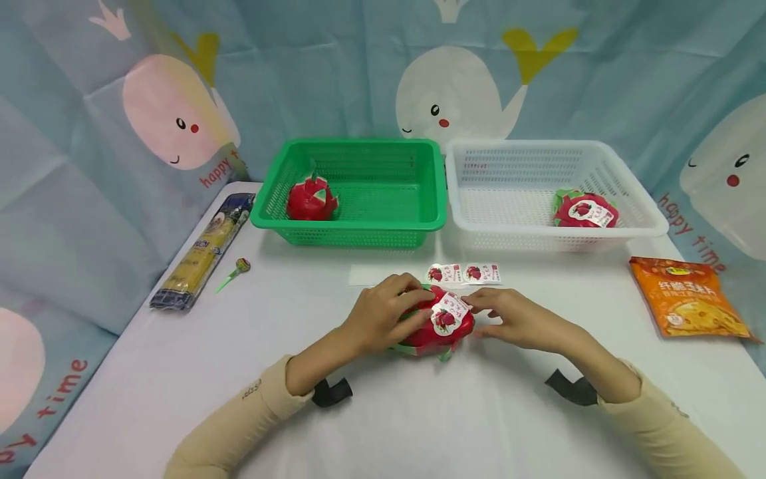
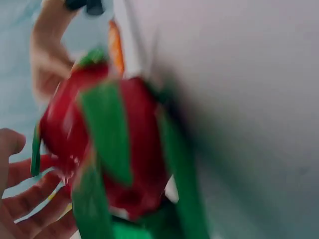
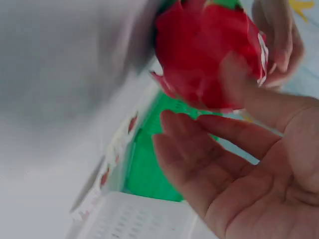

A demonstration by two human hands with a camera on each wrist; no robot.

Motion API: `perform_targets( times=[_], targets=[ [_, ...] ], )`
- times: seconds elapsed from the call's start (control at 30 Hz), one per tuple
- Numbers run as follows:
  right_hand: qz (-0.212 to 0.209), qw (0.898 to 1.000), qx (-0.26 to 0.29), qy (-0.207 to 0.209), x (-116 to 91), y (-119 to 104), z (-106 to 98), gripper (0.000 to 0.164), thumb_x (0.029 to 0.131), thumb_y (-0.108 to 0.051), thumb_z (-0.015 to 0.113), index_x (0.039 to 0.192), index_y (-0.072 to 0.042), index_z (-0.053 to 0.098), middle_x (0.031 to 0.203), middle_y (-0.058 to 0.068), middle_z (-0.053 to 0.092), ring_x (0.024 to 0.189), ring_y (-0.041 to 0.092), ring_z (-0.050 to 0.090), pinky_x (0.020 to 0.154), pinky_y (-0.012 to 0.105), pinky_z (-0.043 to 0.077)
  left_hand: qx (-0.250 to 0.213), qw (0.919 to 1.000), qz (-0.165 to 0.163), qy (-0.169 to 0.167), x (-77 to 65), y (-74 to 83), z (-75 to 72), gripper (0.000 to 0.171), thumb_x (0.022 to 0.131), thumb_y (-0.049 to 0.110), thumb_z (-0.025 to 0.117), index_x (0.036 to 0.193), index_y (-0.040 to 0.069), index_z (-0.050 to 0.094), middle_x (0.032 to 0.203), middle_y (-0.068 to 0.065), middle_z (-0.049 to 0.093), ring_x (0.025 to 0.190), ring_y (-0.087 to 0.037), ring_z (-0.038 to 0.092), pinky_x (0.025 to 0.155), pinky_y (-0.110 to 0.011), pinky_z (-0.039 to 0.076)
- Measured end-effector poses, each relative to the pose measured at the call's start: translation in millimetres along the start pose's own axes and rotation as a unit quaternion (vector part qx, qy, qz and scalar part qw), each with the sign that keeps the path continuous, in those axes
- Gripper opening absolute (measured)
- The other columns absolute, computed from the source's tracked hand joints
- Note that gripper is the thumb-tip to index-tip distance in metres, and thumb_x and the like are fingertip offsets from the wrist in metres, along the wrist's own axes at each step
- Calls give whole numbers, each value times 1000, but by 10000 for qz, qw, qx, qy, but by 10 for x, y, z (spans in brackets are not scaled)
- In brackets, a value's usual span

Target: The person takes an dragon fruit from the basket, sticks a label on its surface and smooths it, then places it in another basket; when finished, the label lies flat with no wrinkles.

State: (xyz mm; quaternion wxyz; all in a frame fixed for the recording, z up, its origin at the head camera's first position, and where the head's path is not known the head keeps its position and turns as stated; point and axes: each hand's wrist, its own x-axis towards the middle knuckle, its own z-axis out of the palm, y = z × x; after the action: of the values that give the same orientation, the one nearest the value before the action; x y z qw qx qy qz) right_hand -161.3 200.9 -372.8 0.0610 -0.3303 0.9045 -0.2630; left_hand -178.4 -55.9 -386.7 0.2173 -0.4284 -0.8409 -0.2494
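Observation:
A red dragon fruit [image 1: 427,326] with green leaf tips lies on the white table in front of me, bearing a white sticker [image 1: 451,313] printed with a dragon fruit. My left hand [image 1: 385,313] holds it from the left, fingers bent over its top and side. On the other side is my right hand [image 1: 514,318], its fingertips right at the sticker's edge. In the right wrist view, the right hand's fingers [image 3: 199,159] extend loosely below the fruit, and its blurred thumb overlaps the red skin. Green leaves fill the front of the left wrist view, hiding part of the left hand.
Behind the fruit lies a strip with two more stickers [image 1: 463,273]. A green basket [image 1: 359,225] and a white basket [image 1: 550,233] each contain a dragon fruit. Noodle pack [image 1: 206,253] and lollipop [image 1: 242,265] lie left; an orange snack bag [image 1: 688,297] lies right.

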Motion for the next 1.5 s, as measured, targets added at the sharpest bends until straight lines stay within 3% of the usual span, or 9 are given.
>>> perform_targets(
  times=[0.1, 0.17, 0.23, 0.47, 0.57, 0.7, 0.87, 1.1, 1.5],
  targets=[
    [-93, 9993, -292, 192, 22, 0, -56, 38, 82, 7, 59, 120, 3, 58, 115, 13, 63, 106, 28, 60, 86, 42, 50, -801, 9931, -859, -45, 87, -205, -72, 18, 87, 20, 62, 99, 10, 69, 92, -1, 66, 84, -12, 61, 63, -23, 53],
    [-218, 9980, -304, 512, 63, -19, -80, 39, 83, 11, 52, 120, 4, 57, 115, 15, 63, 107, 30, 60, 88, 44, 49, -1570, 9717, -1763, -103, 134, -376, -123, 20, 89, 18, 58, 102, 6, 68, 93, -5, 68, 84, -15, 63, 65, -25, 53],
    [-337, 9957, -290, 807, 118, -62, -100, 38, 85, 8, 51, 122, 2, 56, 116, 14, 63, 109, 30, 59, 91, 45, 47, -2498, 9290, -2725, -157, 165, -561, -172, 25, 92, 18, 55, 108, 1, 65, 96, -11, 69, 87, -18, 65, 70, -29, 55],
    [-923, 9948, -406, 160, 376, -315, -112, 49, 87, -18, 62, 133, -11, 49, 134, 8, 50, 123, 24, 46, 96, 44, 44, -5112, 7184, -4690, 519, 159, -1006, -241, 48, 94, 30, 52, 121, -10, 52, 88, -3, 71, 85, -13, 69, 84, -31, 52],
    [-1123, 9918, -538, -293, 513, -388, -72, 56, 85, -27, 65, 136, -15, 46, 139, 8, 44, 127, 25, 42, 96, 40, 45, -5544, 6623, -4922, 1085, 117, -1062, -253, 51, 93, 32, 53, 121, -11, 50, 82, -1, 72, 81, -13, 70, 78, -26, 54],
    [-1217, 9877, -548, -813, 651, -408, -8, 61, 80, -35, 69, 134, -15, 49, 140, 9, 43, 128, 25, 41, 97, 39, 44, -5722, 6170, -4993, 2063, 78, -1097, -263, 36, 93, 28, 54, 104, -6, 53, 76, -3, 71, 76, -13, 70, 70, -22, 55],
    [-1169, 9818, -648, -1351, 737, -413, 62, 58, 79, -38, 70, 130, -17, 53, 141, 10, 43, 128, 26, 42, 100, 41, 41, -5902, 5931, -4814, 2611, 66, -1119, -262, 24, 96, 22, 47, 94, -2, 49, 74, -6, 69, 74, -13, 70, 69, -22, 55],
    [-1075, 9758, -618, -1798, 752, -391, 9, 55, 83, -31, 64, 133, -15, 50, 143, 8, 39, 131, 25, 39, 105, 41, 36, -5973, 6114, -4586, 2433, 70, -1118, -238, 30, 99, 22, 40, 108, -6, 45, 81, -9, 68, 78, -14, 70, 72, -22, 54],
    [-459, 9900, -329, -1291, 676, -335, 5, 60, 82, -37, 64, 133, -10, 49, 132, 4, 49, 123, 19, 44, 95, 34, 44, -6023, 6154, -4427, 2502, 51, -1141, -215, 26, 99, 22, 40, 101, -3, 43, 81, -9, 67, 78, -14, 69, 72, -21, 54]
  ],
)
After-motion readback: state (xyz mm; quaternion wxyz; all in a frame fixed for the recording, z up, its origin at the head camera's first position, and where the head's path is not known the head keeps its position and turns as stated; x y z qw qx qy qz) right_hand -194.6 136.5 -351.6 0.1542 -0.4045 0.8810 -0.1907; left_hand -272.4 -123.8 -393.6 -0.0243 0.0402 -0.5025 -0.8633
